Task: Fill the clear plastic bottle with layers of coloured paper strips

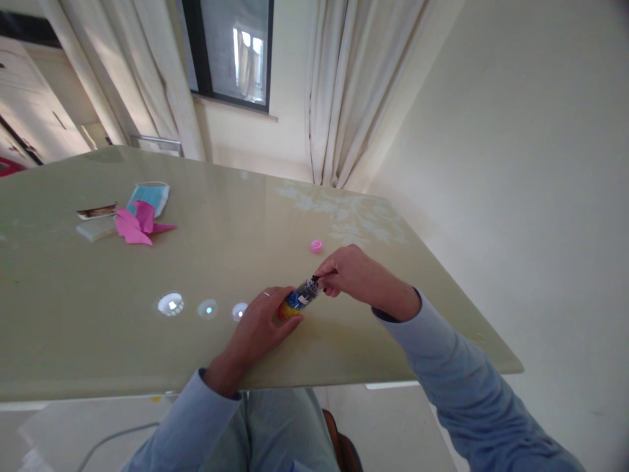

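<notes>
No lettering, brand, number or sign could be read. The small white patch on the clear bottle point(297, 299) with the coloured contents was too small to tell whether it was a label or a reflection. The narrow brown-and-white strip point(97, 212) on the counter point(236, 229) likewise showed no readable print at this size.
</notes>
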The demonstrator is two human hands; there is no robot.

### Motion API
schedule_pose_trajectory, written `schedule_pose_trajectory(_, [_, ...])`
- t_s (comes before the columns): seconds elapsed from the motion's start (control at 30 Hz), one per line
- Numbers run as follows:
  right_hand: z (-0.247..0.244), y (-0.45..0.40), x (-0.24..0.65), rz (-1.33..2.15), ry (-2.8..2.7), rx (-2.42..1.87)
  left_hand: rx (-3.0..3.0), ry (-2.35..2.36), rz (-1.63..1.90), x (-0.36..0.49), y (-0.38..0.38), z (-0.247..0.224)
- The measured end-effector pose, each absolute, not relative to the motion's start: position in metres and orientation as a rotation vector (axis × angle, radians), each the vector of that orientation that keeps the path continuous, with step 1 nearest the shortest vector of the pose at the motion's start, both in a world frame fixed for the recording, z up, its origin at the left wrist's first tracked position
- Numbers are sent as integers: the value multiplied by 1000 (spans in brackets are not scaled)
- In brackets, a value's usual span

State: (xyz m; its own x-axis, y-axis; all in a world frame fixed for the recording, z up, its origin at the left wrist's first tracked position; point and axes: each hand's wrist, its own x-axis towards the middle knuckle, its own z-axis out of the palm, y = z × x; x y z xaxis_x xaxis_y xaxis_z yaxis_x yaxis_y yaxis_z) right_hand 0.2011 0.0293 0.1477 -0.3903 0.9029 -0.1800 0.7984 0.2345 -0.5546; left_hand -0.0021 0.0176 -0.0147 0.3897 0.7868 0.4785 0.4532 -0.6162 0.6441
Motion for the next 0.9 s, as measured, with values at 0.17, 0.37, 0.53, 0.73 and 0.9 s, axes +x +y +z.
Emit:
schedule_pose_trajectory(0.17, [154,29,200,579,-2629,-1510,2218,1077,1069,-1,17,-12])
schedule_pose_trajectory(0.37, [152,25,200,429,-2656,-1461,2215,1073,1067,-1,17,-10])
schedule_pose_trajectory(0.53, [157,24,201,557,-2579,-1520,2221,1058,1067,-1,17,-13])
schedule_pose_trajectory(0.73, [153,29,199,745,-2292,-1640,2229,1059,1057,-1,17,-10])
schedule_pose_trajectory(0.9, [141,41,199,543,-2282,-1622,2248,1050,1091,-1,18,-9])
